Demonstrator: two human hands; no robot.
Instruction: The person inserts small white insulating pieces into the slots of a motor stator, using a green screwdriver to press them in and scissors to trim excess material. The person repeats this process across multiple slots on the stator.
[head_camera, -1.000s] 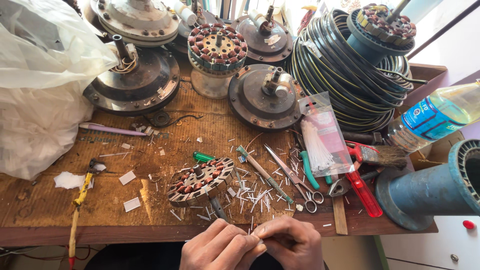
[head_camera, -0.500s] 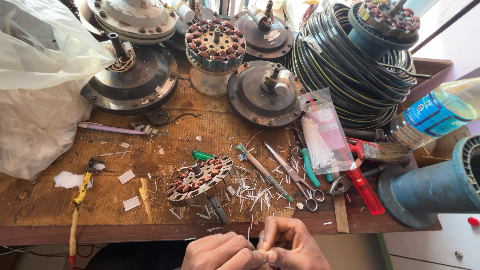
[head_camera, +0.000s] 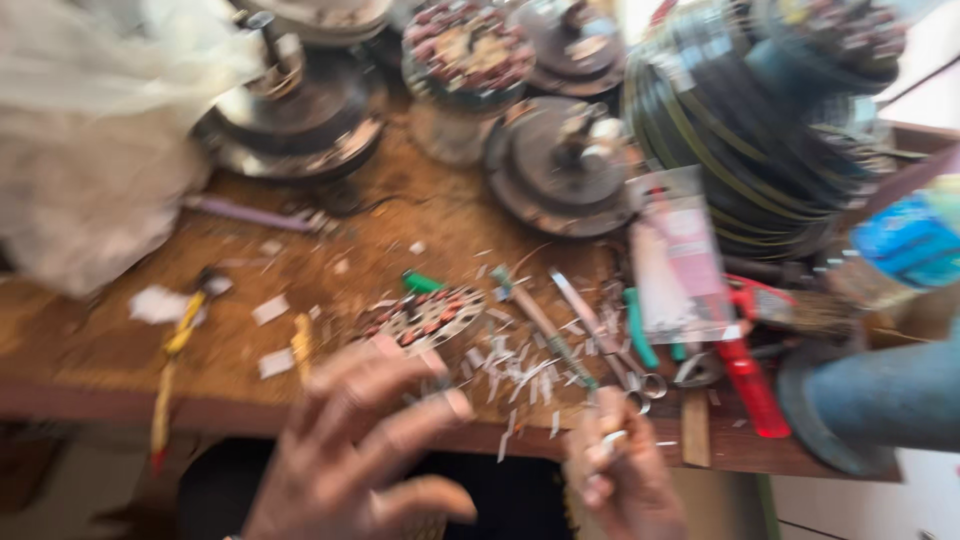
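While the left hand (head_camera: 365, 460) spreads its fingers wide at six o'clock below the stator (head_camera: 420, 318), the right hand (head_camera: 620, 470) pinches a small pale strip (head_camera: 612, 437).

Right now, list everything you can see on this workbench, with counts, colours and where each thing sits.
Workbench: one, brown wood, across frame.
Plastic bag: one, white, far left.
Motor housings: several, grey metal, along the back; blur hides the count.
Wire coil: one, dark, back right.
Wound stator: one, reddish, centre front.
Scissors: one, metal, right of centre.
Red-handled tool: one, right front.
Left hand: open, fingers spread.
Right hand: pinching something small, unclear.
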